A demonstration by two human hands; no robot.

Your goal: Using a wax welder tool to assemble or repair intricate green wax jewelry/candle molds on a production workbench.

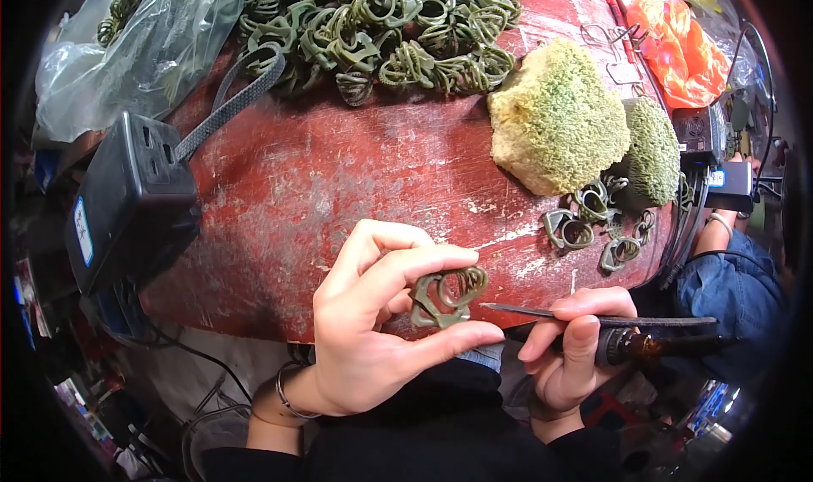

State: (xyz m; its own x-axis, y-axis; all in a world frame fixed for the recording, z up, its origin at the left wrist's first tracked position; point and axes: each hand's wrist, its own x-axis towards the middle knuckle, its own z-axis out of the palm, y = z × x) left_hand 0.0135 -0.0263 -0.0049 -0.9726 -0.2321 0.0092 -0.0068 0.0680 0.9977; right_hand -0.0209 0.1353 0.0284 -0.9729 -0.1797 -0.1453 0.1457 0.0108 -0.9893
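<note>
Left hand (360,329), just off the near edge of the red table (356,177), pinching a green wax ring (447,296) between thumb and fingers, flat face turned up. Right hand (572,346) closed around a dark pointed tool (610,325), long axis level, tip aimed left and stopping just short of the ring's right side. Ring thus directly left of the tool tip, held by the nearer left hand. Heap of green rings (381,24) along the far edge; two green sponges (559,118) and loose rings (584,224) toward the right edge; black power adapter (127,194) at the left edge.
</note>
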